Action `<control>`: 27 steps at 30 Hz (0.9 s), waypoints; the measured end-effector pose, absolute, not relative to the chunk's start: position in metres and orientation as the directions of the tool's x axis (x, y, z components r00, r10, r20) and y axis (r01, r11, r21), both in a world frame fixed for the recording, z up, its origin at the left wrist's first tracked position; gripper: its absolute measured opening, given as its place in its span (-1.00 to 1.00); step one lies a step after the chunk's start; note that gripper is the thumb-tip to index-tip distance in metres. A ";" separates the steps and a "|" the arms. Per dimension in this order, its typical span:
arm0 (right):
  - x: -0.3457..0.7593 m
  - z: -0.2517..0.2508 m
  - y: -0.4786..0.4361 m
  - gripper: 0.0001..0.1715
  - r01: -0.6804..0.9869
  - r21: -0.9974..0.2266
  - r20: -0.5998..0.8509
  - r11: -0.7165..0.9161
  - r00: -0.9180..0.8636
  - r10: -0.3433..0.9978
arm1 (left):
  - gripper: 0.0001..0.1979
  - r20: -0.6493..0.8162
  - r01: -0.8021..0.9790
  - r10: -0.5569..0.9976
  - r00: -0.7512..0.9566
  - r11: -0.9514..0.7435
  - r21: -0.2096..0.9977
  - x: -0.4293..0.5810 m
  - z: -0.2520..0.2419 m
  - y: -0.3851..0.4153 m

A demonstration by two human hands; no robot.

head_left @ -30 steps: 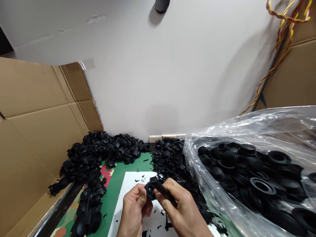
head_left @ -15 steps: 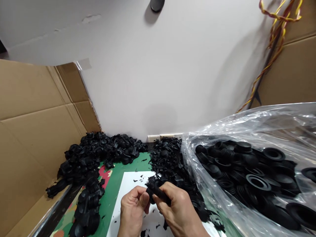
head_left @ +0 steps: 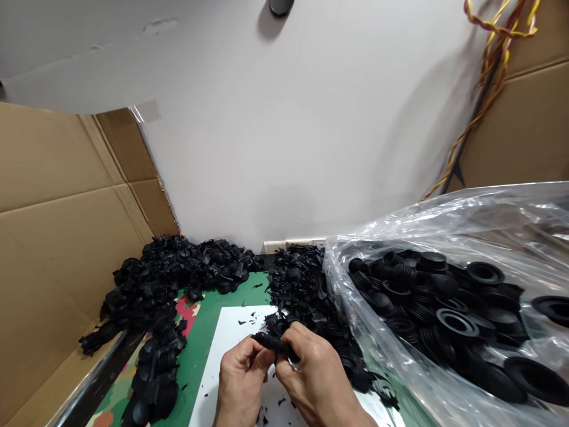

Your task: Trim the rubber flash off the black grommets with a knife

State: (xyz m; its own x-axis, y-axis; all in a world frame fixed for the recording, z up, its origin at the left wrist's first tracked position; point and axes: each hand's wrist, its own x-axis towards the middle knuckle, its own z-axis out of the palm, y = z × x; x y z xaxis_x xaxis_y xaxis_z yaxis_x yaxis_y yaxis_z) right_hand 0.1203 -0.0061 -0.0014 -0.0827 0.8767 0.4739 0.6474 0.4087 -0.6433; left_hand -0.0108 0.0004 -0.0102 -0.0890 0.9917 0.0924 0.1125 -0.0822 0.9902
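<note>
Over a white sheet (head_left: 231, 332), both hands work on a black rubber bellows (head_left: 272, 343) with a ragged edge. My left hand (head_left: 242, 373) is closed, pinching the left end between thumb and forefinger. Wrapped round the right end is my right hand (head_left: 313, 367), fingers curled and thumb pressed in. The underside of the piece is hidden by the fingers. Small black rubber scraps (head_left: 281, 401) lie scattered on the sheet. Just behind the hands is a heap of torn black trimmings (head_left: 297, 279).
At right, a clear plastic bag (head_left: 351, 296) holds several ribbed black rubber bellows (head_left: 427, 308). More black pieces (head_left: 160, 279) are heaped at back left, beside a cardboard panel (head_left: 66, 207). A green mat (head_left: 240, 290) lies under the sheet. Twisted wires (head_left: 482, 112) hang at upper right.
The bellows has turned in my hands and lies more level, its ragged end now over the left fingertips. My right hand has shifted slightly up and left. The view moved a little.
</note>
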 end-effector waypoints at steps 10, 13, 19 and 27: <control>0.130 0.008 -0.002 -0.79 0.263 -0.942 0.269 0.208 0.222 0.937 | -0.53 -0.052 -0.193 0.992 -0.115 0.029 0.981 -0.004 -0.001 -0.004; 0.137 0.010 0.000 -0.77 0.055 -0.992 0.126 0.116 0.232 0.965 | -0.54 -0.097 -0.257 0.991 -0.088 0.072 0.964 -0.006 -0.001 -0.003; 0.134 0.012 0.000 -0.64 -0.043 -0.993 0.106 0.109 0.077 0.991 | -0.56 -0.095 -0.257 0.994 -0.057 0.077 0.963 -0.006 0.000 -0.003; 0.120 0.013 -0.005 -0.92 -0.063 -0.997 0.041 0.037 -0.064 0.997 | -0.52 -0.005 -0.090 0.998 -0.055 0.000 0.996 -0.005 -0.004 -0.004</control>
State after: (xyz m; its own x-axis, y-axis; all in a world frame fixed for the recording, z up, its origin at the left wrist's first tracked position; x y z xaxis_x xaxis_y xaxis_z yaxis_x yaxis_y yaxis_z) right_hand 0.1203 -0.0047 0.0129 -0.0644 0.9971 0.0409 -0.0627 0.0369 -0.9974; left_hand -0.0047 -0.0045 -0.0044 -0.0546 0.9985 -0.0053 -0.0901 0.0003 0.9959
